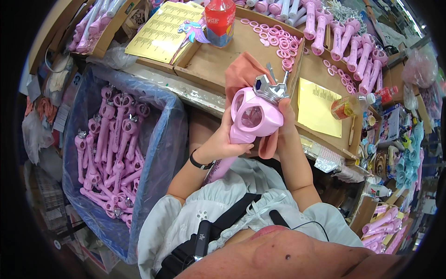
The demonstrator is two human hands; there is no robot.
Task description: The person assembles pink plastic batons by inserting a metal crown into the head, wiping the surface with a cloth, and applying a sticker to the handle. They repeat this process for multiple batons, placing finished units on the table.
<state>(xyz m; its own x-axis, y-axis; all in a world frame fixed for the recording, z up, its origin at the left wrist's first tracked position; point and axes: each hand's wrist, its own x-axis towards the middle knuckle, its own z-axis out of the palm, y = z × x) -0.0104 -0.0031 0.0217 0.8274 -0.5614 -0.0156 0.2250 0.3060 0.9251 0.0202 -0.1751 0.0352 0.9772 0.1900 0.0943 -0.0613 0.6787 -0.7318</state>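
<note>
Wand (254,117) tilted before chest, crown (273,89) uppermost; left hand (222,142) closed round underside; right hand (287,116): thumb against side, other fingers hidden, cannot tell; best: firm hold below, cloth (242,69) smooth, light pressure near crown

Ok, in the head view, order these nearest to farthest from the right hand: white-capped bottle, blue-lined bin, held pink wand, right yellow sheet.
1. Pink wand: at the right hand.
2. Yellow sheet: to the right.
3. Bottle: farther right.
4. Bin: far left.
</note>
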